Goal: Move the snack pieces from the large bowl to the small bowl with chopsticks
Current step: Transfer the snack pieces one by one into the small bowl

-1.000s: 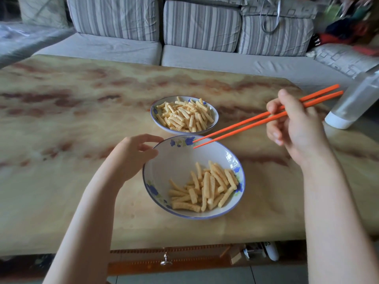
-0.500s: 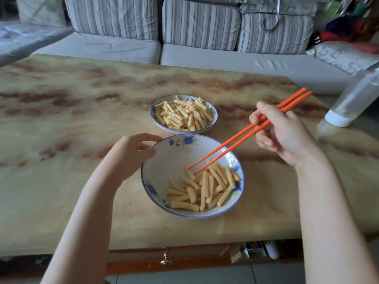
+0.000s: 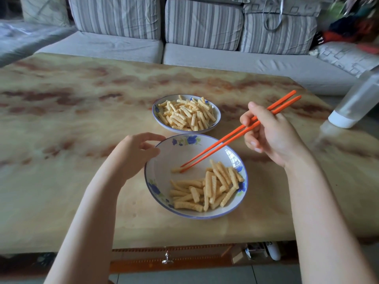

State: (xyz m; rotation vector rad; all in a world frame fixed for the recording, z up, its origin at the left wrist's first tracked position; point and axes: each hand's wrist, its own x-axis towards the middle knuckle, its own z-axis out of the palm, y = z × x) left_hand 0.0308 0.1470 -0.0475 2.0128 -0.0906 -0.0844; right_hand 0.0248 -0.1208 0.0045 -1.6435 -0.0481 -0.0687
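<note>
Cannot tell whether the tips of the chopsticks (image 3: 205,154) pinch the lone snack piece (image 3: 176,170) or merely touch it. Far right: blurred clear bottle (image 3: 356,103), cropped by the edge; smeared colourful clutter (image 3: 352,23) beyond. Below the near edge of the table (image 3: 61,201), small items (image 3: 256,251) too dim to name.

The small bowl (image 3: 186,113) sits on the table (image 3: 61,119) just behind the large bowl (image 3: 195,177).
</note>
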